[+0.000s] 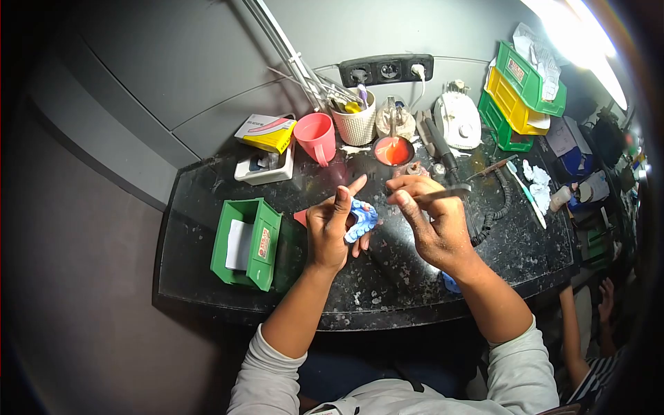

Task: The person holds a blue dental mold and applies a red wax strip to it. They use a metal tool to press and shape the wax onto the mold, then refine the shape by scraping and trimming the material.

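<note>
My left hand [326, 232] is closed around a blue dental cast [362, 223], its tooth arch facing up and its thumb side raised. To the right, above the black worktop, my right hand [443, 225] pinches a slim handled tool [453, 191]; its working tip is too small to make out. Pink material shows on the cast's front. A flat pink piece [301, 218] lies behind my left hand. Under my right wrist, a second blue piece [451, 282] is partly hidden.
A green bin [271, 238] with white paper stands left. Along the back are a pink mug [315, 135], a woven pot of tools [355, 124], a dish of red-orange material [394, 151] and a white device [458, 121]. A toothbrush [529, 197] lies right. Another person's arm [571, 332] shows lower right.
</note>
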A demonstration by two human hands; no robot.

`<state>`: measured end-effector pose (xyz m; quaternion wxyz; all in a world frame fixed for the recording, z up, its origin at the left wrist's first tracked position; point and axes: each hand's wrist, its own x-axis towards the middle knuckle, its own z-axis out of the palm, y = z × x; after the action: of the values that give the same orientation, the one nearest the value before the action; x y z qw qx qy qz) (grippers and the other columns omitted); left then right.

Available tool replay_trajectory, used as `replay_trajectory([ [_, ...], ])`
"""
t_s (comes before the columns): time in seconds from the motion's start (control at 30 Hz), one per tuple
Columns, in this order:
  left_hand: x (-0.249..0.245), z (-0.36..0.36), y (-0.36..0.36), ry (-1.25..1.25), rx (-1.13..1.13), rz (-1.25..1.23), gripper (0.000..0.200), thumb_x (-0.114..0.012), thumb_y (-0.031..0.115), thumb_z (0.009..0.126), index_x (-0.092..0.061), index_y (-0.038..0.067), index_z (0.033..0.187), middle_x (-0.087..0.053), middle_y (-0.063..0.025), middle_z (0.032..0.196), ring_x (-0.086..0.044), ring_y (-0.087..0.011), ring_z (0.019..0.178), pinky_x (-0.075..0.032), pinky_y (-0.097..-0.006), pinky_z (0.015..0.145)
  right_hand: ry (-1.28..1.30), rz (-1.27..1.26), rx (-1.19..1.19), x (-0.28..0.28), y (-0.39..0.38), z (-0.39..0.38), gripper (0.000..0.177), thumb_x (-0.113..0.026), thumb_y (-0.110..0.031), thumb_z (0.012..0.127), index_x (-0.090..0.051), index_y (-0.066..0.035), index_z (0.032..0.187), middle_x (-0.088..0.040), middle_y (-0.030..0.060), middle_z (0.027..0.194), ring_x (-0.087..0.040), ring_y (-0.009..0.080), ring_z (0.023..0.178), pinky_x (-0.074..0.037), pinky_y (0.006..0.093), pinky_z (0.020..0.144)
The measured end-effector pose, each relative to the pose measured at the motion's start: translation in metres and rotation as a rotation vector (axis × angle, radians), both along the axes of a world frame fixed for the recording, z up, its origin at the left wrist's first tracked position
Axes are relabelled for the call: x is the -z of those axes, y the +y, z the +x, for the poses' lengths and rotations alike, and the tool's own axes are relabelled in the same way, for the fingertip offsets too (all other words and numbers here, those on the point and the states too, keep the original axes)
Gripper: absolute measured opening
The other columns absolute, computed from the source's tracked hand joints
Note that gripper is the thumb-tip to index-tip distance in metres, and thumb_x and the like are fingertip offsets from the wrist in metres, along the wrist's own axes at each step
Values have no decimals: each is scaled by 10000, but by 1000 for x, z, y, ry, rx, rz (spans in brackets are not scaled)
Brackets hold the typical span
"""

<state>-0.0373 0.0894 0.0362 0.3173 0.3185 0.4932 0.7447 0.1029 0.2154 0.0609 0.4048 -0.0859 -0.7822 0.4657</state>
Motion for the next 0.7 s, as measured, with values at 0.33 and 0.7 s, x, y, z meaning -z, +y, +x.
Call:
replay_trajectory([
  [0.33, 3, 4, -8, 178, -5, -7, 537, -591, 426, 1024, -666, -52, 1256, -614, 5, 650, -521, -36, 511, -392, -199, 479, -64, -151, -158, 8, -6, -2, 173, -679, -84, 933, -686, 6, 1080, -592, 71, 796, -516, 118, 648, -445, 283, 612],
  [0.7, 9, 6, -8, 337, -82, -35, 476, -619, 351, 1026, -630, -6, 1341, -636, 48, 788, -454, -14, 702, -372, -180, 637, -216, -251, -164, 11, -10, 0, 204, -778, -105, 839, -733, 20, 995, -585, 53, 761, -444, 93, 590, -366, 280, 536],
])
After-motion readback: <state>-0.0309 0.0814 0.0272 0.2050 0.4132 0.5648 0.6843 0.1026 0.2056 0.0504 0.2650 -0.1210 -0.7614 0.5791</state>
